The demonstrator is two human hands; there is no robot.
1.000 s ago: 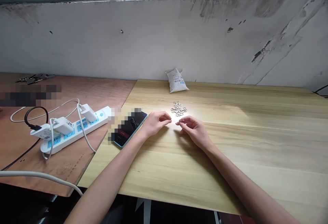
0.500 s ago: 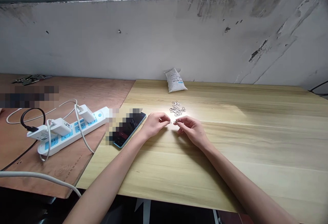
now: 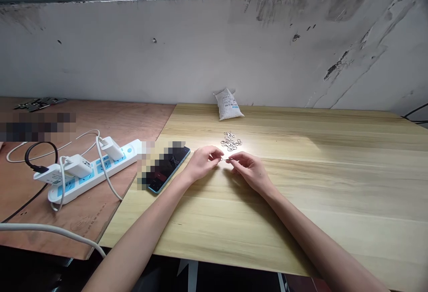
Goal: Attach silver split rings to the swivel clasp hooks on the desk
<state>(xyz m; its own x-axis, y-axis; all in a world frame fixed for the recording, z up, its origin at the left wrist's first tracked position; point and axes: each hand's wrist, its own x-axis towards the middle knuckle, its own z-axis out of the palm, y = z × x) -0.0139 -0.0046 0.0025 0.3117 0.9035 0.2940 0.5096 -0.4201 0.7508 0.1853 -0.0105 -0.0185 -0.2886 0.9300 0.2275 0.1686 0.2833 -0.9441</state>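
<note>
My left hand (image 3: 203, 162) is closed in a pinch on a small metal ring (image 3: 221, 159), its thumb and forefinger pointing right. Facing it, my right hand (image 3: 250, 167) pinches a small metal piece (image 3: 228, 160), whose exact kind is too small to make out. The ring and the piece meet or nearly meet between my fingertips; I cannot tell whether they are linked. Just beyond my hands lies a loose pile of small metal rings and clasps (image 3: 230, 142) on the wooden table (image 3: 334, 185).
A phone (image 3: 172, 167) lies left of my left hand. Behind the pile, a white plastic bag (image 3: 228, 105) with a printed label leans near the wall. On the reddish board at left sits a power strip (image 3: 96, 171) with chargers and cables. The table's front edge is near my forearms.
My hands have come slightly closer, so the gap between the ring and the metal piece has narrowed. The pile, phone and bag stay where they were.
</note>
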